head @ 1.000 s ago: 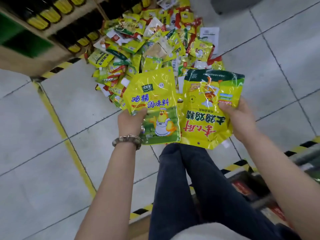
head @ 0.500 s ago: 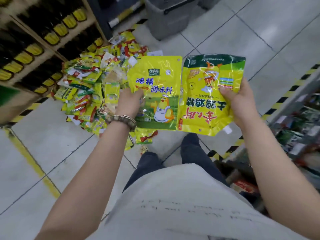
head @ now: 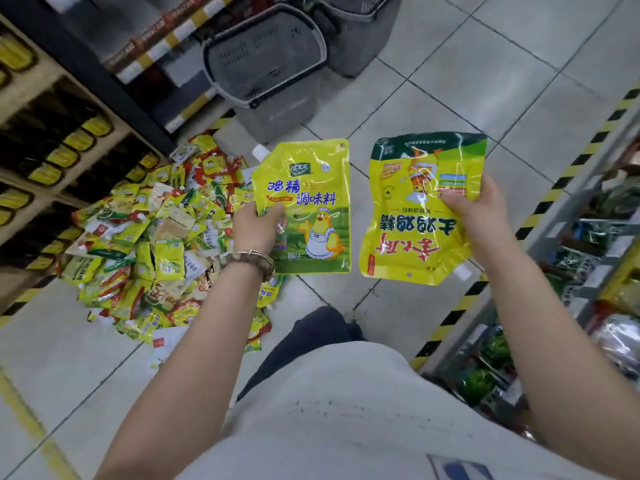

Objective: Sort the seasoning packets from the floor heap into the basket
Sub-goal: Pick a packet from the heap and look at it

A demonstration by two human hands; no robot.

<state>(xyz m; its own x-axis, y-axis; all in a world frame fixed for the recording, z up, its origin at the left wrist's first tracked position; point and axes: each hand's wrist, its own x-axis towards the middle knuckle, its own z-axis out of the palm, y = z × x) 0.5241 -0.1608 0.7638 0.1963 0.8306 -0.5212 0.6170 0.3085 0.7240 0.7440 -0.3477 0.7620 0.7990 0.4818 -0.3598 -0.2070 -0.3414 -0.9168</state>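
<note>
My left hand (head: 256, 226) grips a yellow-green seasoning pouch with a cartoon chicken (head: 311, 188) by its left edge, held upright. In my right hand (head: 481, 213) is a second yellow pouch with a dark green top (head: 408, 216), turned upside down and pinched at its right edge. The two pouches hang apart, side by side, above the tiled floor. A heap of yellow, green and red seasoning packets (head: 149, 251) lies on the floor to the left. A grey plastic basket (head: 277, 109) stands beyond the pouches, its inside looking empty.
A second grey basket (head: 349, 39) stands behind the first. Shelves of dark bottles with yellow caps (head: 65, 150) line the left. A shelf of packaged goods (head: 585, 271) runs along the right behind a yellow-black floor stripe (head: 554, 195). My knee (head: 322, 334) is below.
The view has swung away from the heap toward the baskets, which now show fully. My hands have moved the two pouches apart, leaving a gap between them.
</note>
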